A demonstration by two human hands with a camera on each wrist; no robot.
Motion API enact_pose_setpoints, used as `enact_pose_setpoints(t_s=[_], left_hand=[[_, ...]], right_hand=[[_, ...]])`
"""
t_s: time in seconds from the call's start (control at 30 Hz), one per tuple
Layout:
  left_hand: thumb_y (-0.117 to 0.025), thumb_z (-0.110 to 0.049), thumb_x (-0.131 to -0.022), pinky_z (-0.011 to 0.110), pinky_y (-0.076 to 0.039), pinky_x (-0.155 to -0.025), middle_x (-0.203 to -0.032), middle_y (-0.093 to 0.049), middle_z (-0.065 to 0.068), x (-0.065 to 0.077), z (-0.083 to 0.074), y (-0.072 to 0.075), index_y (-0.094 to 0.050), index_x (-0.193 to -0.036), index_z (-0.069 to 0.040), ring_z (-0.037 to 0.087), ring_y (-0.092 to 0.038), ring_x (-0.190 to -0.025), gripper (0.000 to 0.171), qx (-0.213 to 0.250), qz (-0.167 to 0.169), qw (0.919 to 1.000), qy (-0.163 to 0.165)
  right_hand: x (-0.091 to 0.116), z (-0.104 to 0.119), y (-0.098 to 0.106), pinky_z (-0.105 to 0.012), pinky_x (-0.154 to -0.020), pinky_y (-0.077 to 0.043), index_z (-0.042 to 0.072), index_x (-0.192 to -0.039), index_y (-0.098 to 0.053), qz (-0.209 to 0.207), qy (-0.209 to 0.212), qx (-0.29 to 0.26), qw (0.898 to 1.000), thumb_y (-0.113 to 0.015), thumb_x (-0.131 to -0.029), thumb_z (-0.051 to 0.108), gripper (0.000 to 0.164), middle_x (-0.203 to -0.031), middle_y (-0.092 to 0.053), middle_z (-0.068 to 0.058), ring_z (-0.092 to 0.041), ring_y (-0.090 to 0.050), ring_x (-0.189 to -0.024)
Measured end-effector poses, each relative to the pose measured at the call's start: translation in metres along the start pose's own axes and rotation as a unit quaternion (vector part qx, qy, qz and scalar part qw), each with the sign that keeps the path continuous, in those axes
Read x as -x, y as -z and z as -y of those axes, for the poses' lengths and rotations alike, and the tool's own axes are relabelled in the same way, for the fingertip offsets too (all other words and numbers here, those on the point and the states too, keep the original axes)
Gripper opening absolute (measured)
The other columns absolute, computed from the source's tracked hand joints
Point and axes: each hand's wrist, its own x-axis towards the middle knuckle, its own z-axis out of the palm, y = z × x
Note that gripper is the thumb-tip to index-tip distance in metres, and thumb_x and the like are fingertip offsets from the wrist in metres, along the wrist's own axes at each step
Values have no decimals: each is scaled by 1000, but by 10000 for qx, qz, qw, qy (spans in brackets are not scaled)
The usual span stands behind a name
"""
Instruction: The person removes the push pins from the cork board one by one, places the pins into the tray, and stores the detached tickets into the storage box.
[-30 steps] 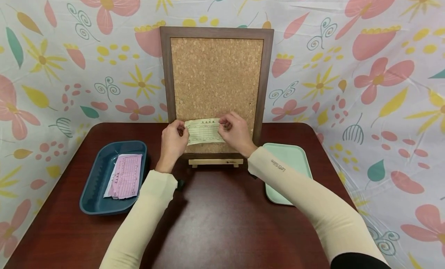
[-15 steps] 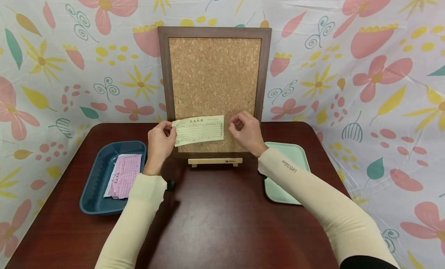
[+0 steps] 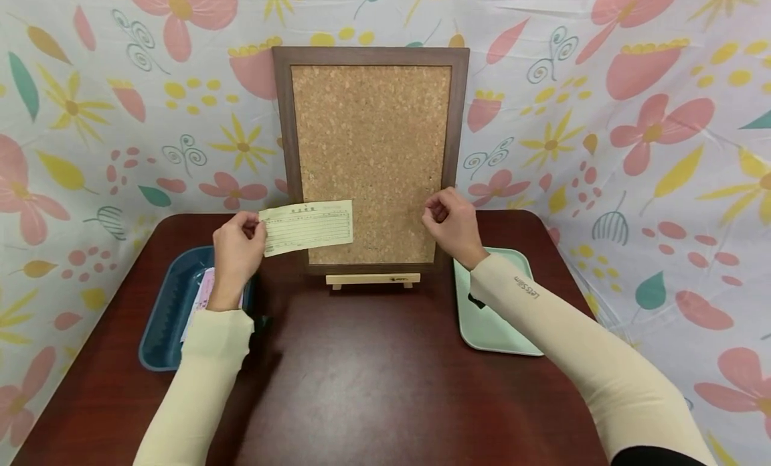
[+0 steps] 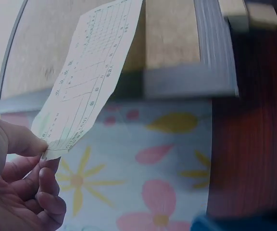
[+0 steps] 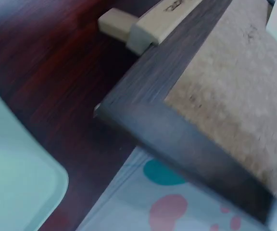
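Observation:
My left hand (image 3: 237,248) pinches the left end of a pale yellow-green receipt slip (image 3: 310,225), printed with a ruled form. Thumb and finger grip its corner in the left wrist view, and the slip (image 4: 88,72) stretches away from them. Its right part overlaps the lower left of a framed cork board (image 3: 373,138) in the head view. My right hand (image 3: 454,225) is at the board's lower right edge, fingers curled and thumb against the index finger. Anything between them is too small to tell. The right wrist view catches only a sliver of that hand.
A blue tray (image 3: 158,319) at the left holds pink and white slips (image 3: 201,295), partly behind my left arm. At the right lies a mint green tray (image 3: 482,329), partly under my right forearm. The board stands on a small wooden easel (image 3: 373,279) against a flowered cloth.
My left hand has pulled the slip leftward, off the middle of the board's lower part. My right hand has left the slip's right end and moved right.

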Motion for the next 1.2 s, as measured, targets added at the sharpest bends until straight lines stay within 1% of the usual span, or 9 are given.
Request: enact_pose_setpoints(t_s=[0.23, 0.4, 0.53, 0.63, 0.73, 0.8, 0.9, 1.1, 1.2], left_hand=[[-56, -12, -91, 27, -38, -59, -80, -63, 15, 5, 26, 31, -65, -97, 2, 23, -55, -68, 18, -341, -167, 9990, 223], [-54, -13, -91, 27, -37, -63, -84, -65, 17, 12, 46, 53, -64, -100, 3, 22, -54, -71, 21, -654, -345, 9961, 474], [-53, -14, -90, 27, -36, -66, -87, -65, 16, 19, 59, 72, -61, -107, 0, 15, -51, -71, 24, -794, -493, 9926, 771], [-53, -16, -90, 29, -36, -66, -89, -65, 14, 27, 66, 84, -56, -113, -4, 9, -49, -68, 27, -939, -531, 9880, 1109], [-51, -13, -89, 33, -36, -65, -87, -63, 16, 37, 72, 93, -56, -109, -3, 12, -49, -67, 23, -1075, -615, 9846, 1237], [-50, -12, -89, 36, -35, -66, -84, -63, 17, 44, 76, 96, -59, -104, -1, 18, -50, -68, 20, -1142, -653, 9835, 1241], [-48, -11, -89, 43, -35, -72, -81, -62, 21, 56, 82, 100, -65, -97, 3, 30, -51, -73, 23, -1190, -628, 9825, 1291], [-47, -12, -90, 54, -30, -93, -90, -63, 28, 74, 89, 108, -67, -101, 7, 43, -52, -92, 30, -1334, -241, 9756, 1728], [-47, -14, -91, 56, -32, -91, -98, -62, 30, 81, 92, 110, -66, -106, 8, 46, -50, -97, 32, -1463, 74, 9690, 1991]], right_hand=[[9, -13, 18, -30, -58, -44, 5, -84, -62, -188, 34, 108, 9998, -61, -80, 1, 5, -78, -57, -5, -14, -52, -64], [22, -24, 30, -25, -58, -42, 6, -82, -61, -404, 159, 35, 9990, -62, -79, 0, 6, -77, -55, -5, -13, -51, -64], [34, -32, 37, -23, -59, -40, 7, -81, -61, -462, 118, 81, 9988, -62, -78, -1, 8, -78, -54, -5, -13, -50, -65], [45, -38, 42, -23, -59, -39, 6, -81, -61, -395, -44, 195, 9990, -62, -78, -1, 7, -77, -53, -6, -14, -50, -65], [58, -44, 46, -24, -60, -40, 6, -81, -61, -107, -283, 319, 9990, -63, -78, -1, 8, -78, -53, -5, -16, -51, -65], [66, -49, 49, -26, -61, -40, 6, -82, -61, 163, -464, 434, 9978, -63, -78, 0, 8, -80, -54, -4, -17, -52, -66], [77, -56, 52, -28, -61, -40, 9, -81, -61, 635, -780, 692, 9925, -63, -78, 1, 9, -80, -54, -2, -17, -52, -67], [96, -65, 57, -35, -62, -44, 9, -80, -61, 1609, -1479, 943, 9713, -65, -78, 4, 7, -77, -56, -2, -17, -53, -69], [102, -69, 57, -36, -62, -44, 7, -80, -62, 2052, -1747, 922, 9586, -65, -77, 4, 6, -75, -58, -3, -17, -55, -68]])
